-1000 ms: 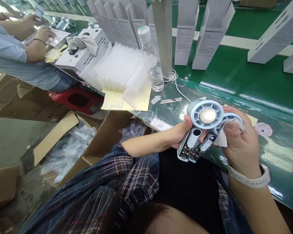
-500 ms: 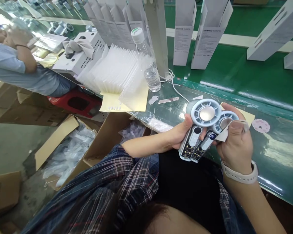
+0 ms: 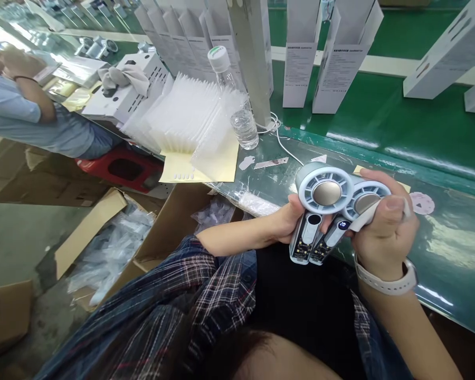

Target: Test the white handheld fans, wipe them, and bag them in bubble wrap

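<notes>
Shirt, plaid (image 3: 221, 285), open over a black top (image 3: 301, 301), fills the lower view. Just above it, two handheld fans held side by side over the near edge of the bench (image 3: 451, 248), heads up, handles slanting down toward the wearer. Left hand (image 3: 291, 219) gripping the left fan (image 3: 326, 193), thumb at the edge of its head; a fingertip shows between the two handles, the rest hidden behind. Right hand (image 3: 388, 232), pale watch strap (image 3: 383, 279) at its wrist, closed on a white cloth (image 3: 366, 217), thumb pressing it to the head of the right fan (image 3: 333, 235), fingers behind that head. Small display on the right fan lit, apparently reading 20. Fan heads overlap in view, left one in front.

Beside the wearer's left arm, an open carton (image 3: 174, 227) with clear plastic bags inside. On the bench past the hands: pink paper disc (image 3: 422, 202), flat blade (image 3: 271, 163), white cable (image 3: 287, 150). Farther, clear sleeves (image 3: 190, 111) stacked on yellow paper (image 3: 216, 169), capped bottle (image 3: 243, 124) leaning beside a post (image 3: 255, 63). Beyond, white boxes (image 3: 342, 79) with open tops stand on a green surface (image 3: 380, 100). Far left, co-worker in blue (image 3: 21, 113), hands blurred.
</notes>
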Available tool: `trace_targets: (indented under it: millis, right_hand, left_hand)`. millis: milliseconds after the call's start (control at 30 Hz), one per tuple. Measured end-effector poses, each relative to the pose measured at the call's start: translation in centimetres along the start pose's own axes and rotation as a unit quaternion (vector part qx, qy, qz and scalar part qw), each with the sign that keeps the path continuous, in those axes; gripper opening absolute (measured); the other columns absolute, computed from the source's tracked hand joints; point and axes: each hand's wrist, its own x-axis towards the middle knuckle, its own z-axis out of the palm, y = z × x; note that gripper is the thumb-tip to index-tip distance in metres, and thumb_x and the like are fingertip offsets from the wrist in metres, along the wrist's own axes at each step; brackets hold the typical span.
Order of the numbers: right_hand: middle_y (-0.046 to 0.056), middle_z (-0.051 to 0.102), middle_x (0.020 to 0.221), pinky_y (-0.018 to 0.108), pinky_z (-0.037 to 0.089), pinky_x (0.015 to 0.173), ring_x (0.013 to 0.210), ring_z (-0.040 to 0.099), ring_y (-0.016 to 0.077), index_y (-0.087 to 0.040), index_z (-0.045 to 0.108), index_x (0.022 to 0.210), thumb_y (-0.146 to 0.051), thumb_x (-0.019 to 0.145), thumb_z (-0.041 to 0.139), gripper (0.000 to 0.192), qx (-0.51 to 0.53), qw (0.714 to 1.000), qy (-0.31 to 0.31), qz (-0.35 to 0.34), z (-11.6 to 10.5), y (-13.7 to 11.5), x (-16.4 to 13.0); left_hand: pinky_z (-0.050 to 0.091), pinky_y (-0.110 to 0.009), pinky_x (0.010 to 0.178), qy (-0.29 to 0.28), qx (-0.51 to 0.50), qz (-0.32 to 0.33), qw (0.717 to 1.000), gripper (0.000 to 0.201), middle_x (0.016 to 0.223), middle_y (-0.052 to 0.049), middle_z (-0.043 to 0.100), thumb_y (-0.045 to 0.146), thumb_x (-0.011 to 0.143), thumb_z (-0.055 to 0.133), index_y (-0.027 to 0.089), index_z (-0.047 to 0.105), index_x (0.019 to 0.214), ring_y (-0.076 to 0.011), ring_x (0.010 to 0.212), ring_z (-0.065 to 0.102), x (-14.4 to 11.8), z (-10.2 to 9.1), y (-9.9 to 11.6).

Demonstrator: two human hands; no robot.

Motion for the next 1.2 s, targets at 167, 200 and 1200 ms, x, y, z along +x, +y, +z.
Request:
trace_targets:
  millis: [167,200,1200]
  right_hand:
    - [0.012,0.083,0.096,0.038,0.058,0.056,0.074,0.079,0.0262,-0.023,0.078,0.132,-0.072,0.107,0.057,0.059,-0.045,0.998,-0.026,-0.019,-1.5,-0.3,6.1]
    - [0.014,0.083,0.103,0.042,0.061,0.064,0.085,0.081,0.0289,-0.023,0.076,0.136,-0.072,0.108,0.052,0.061,-0.086,0.995,-0.010,-0.042,-1.7,-0.2,7.9]
    - [0.008,0.078,0.093,0.057,0.070,0.078,0.083,0.078,0.0334,-0.030,0.076,0.100,-0.078,0.072,0.089,0.058,0.090,0.947,-0.168,0.260,2.5,0.1,7.9]
  left_hand:
    - [0.065,-0.039,0.078,0.025,-0.105,0.024,0.994,0.096,0.107,-0.018,0.083,0.108,0.043,0.073,0.015,0.059,0.059,-0.0275,0.086,0.080,-1.1,-0.7,1.7]
    - [0.065,-0.040,0.079,0.033,-0.115,0.039,0.992,0.097,0.114,-0.020,0.082,0.110,0.042,0.071,0.015,0.058,0.057,-0.0288,0.090,0.080,-1.5,-1.0,2.1]
    - [0.067,-0.049,0.081,0.348,0.174,0.314,0.866,0.096,0.072,-0.011,0.071,0.118,0.054,0.055,0.022,0.060,0.064,-0.0380,0.095,0.081,-8.8,-12.1,8.6]
